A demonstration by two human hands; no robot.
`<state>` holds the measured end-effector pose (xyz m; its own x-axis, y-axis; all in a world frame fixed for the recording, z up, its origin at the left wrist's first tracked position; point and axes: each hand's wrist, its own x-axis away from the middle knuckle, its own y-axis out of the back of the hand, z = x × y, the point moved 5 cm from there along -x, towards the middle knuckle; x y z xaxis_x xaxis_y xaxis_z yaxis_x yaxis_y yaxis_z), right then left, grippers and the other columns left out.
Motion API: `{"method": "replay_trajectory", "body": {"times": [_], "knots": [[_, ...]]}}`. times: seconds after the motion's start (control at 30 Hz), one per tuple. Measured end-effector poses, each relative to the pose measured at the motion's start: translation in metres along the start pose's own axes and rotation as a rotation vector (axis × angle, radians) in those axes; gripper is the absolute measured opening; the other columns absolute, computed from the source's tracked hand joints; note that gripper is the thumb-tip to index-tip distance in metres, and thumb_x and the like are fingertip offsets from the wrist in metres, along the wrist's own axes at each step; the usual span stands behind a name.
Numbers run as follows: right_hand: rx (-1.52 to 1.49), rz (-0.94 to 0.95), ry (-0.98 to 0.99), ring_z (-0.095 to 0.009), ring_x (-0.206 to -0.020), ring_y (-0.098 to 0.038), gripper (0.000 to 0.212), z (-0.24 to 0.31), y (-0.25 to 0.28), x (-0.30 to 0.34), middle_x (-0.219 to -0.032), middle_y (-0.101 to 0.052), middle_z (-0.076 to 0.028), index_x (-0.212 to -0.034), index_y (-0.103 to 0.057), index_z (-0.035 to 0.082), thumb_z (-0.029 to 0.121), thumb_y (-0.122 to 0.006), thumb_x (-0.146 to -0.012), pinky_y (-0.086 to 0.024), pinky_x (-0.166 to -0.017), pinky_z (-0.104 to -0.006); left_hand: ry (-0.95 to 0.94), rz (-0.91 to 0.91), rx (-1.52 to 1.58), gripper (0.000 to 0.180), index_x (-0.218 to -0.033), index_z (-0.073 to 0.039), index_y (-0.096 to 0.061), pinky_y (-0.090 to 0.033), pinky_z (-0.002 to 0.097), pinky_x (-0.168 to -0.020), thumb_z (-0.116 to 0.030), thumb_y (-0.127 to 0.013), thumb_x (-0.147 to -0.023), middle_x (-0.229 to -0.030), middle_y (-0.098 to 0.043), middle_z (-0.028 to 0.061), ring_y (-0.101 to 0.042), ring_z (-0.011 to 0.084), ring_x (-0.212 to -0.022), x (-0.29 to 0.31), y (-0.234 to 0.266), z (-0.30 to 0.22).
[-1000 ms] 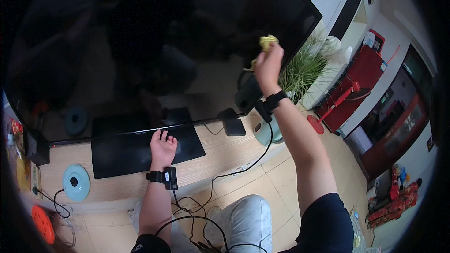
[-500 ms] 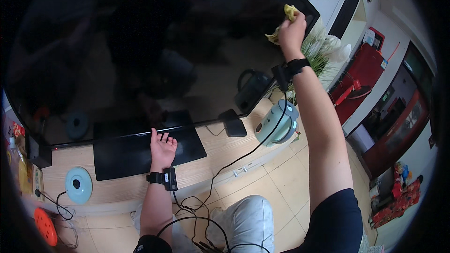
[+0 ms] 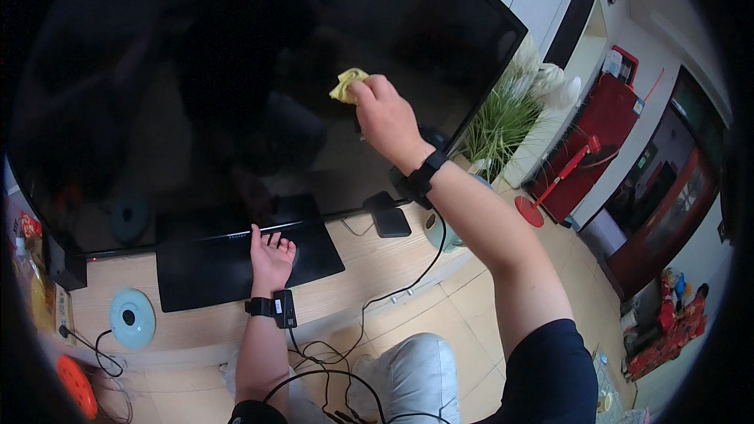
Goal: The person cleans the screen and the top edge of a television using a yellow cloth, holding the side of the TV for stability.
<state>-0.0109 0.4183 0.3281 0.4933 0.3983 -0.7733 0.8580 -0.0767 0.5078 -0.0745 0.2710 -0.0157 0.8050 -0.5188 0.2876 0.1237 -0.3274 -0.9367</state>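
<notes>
A large black television (image 3: 236,55) with a dark, reflective screen fills the upper left. My right hand (image 3: 388,120) is closed on a yellow cloth (image 3: 346,86) and holds it against the right half of the screen. Low at the television's bottom edge, my left hand (image 3: 273,261) is palm up with its fingers apart and nothing in it. It lies over the flat black stand base (image 3: 196,279). Black bands with small boxes are strapped to both wrists.
On the wooden cabinet (image 3: 365,255) stand a kettle (image 3: 440,232), partly behind my right forearm, a black box (image 3: 390,221) and a light-blue round base (image 3: 133,319). Leafy white flowers (image 3: 503,122) stand right of the screen. Cables (image 3: 334,349) hang before my knees.
My right hand with the yellow cloth has moved left and down, from the screen's right edge toward its middle. My left hand has barely moved.
</notes>
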Motion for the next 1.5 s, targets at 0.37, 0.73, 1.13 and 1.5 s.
{"method": "replay_trajectory", "body": {"times": [0.37,0.73,1.13,1.5], "knots": [[0.183,-0.481,-0.591,-0.045,-0.100,-0.056,0.034,-0.200,0.071,0.006,-0.111,-0.054,-0.025,-0.120,-0.048,0.001,0.006,-0.056,-0.087,-0.047,-0.087,-0.0482,0.008,0.024,0.036,0.052,-0.111,-0.007,-0.048,-0.043,0.0325,-0.078,-0.051,-0.065,-0.088,-0.106,-0.044,0.0031,-0.044,0.0146,-0.078,-0.001,0.004,0.000],[0.087,-0.228,-1.001,-0.047,-0.105,-0.054,0.039,-0.191,-0.020,0.179,-0.114,-0.051,-0.029,-0.123,-0.042,0.000,0.001,-0.053,-0.086,-0.044,-0.092,-0.0483,0.010,0.037,0.028,0.046,-0.107,-0.008,-0.050,-0.043,0.0328,-0.078,-0.048,-0.065,-0.089,-0.104,-0.045,0.0030,-0.044,0.0145,-0.078,-0.003,0.003,0.000],[0.212,-0.227,-0.582,-0.047,-0.103,-0.054,0.029,-0.218,0.047,0.105,-0.111,-0.054,-0.027,-0.112,-0.047,-0.001,-0.002,-0.054,-0.084,-0.046,-0.087,-0.0487,0.013,0.032,-0.002,0.049,-0.113,-0.008,-0.046,-0.042,0.0333,-0.079,-0.047,-0.065,-0.089,-0.108,-0.043,0.0035,-0.045,0.0146,-0.079,-0.003,0.006,0.001],[0.237,-0.204,-0.404,-0.045,-0.092,-0.054,0.023,-0.168,0.025,0.103,-0.105,-0.052,-0.024,-0.105,-0.052,0.001,-0.004,-0.051,-0.083,-0.047,-0.079,-0.0492,-0.003,0.038,0.019,0.045,-0.110,-0.009,-0.047,-0.043,0.0339,-0.079,-0.044,-0.065,-0.089,-0.108,-0.043,0.0041,-0.045,0.0158,-0.080,-0.004,0.005,0.001]]}}
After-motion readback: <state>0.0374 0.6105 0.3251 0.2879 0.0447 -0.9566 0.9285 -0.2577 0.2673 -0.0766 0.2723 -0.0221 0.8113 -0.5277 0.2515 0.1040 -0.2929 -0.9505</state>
